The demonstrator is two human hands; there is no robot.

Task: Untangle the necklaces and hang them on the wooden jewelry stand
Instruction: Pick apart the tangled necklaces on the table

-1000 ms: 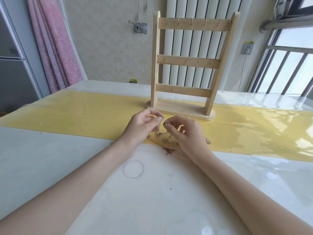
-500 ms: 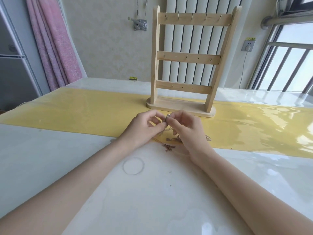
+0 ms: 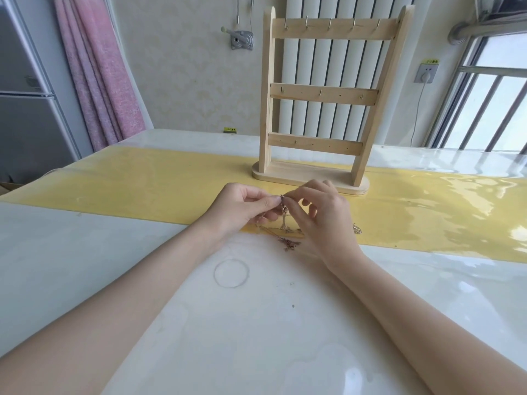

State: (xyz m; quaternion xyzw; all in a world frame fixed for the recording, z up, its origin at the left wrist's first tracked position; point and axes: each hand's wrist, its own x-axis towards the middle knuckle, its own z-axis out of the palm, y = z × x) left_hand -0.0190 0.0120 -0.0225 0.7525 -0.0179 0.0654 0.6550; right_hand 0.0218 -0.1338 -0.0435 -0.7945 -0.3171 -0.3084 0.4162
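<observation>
Here the left hand (image 3: 242,208) and the right hand (image 3: 322,215) meet fingertip to fingertip above the table, each pinching the top of the tangled thin gold-coloured necklace chains (image 3: 283,220). From that pinch a short length of chain hangs straight down, its long axis vertical, to the rest of the tangle, which lies spread on the near edge of the yellow table runner (image 3: 142,183) and spills onto the glossy white tabletop (image 3: 256,323). A darker knot of chain (image 3: 291,243) rests on the white surface just below the hands, and a small loose bit of chain (image 3: 357,228) lies on the runner just right of the right hand.

The pale wooden jewelry stand (image 3: 322,95), three crossbars with small hooks, stands upright on the runner right behind the hands, its oval base close to the right hand's knuckles; its hooks carry nothing. Behind it are a white ribbed radiator (image 3: 313,67), a pink curtain (image 3: 97,72) at left and a barred window (image 3: 490,98) at right.
</observation>
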